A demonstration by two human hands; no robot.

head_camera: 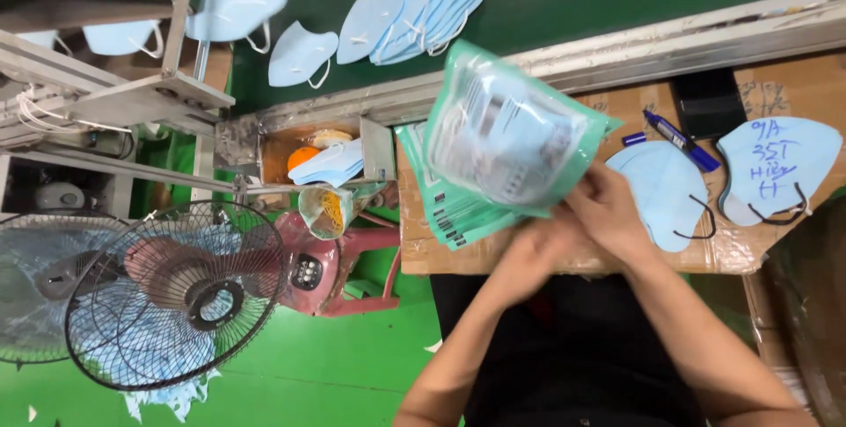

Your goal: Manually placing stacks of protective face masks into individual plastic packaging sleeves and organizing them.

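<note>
Both hands meet at the centre of the frame: the right hand and left hand are closed on the lower right edge of a green-edged pouch with a mask inside. The pouch is lifted off the counter, its long axis tilted from lower right to upper left. Under it lies a stack of pouches. A marker and loose masks crowd the right; a fan stands lower left.

head cam: worn on head, looks steeply down
range: close over bench edge
other views: single view only
</note>
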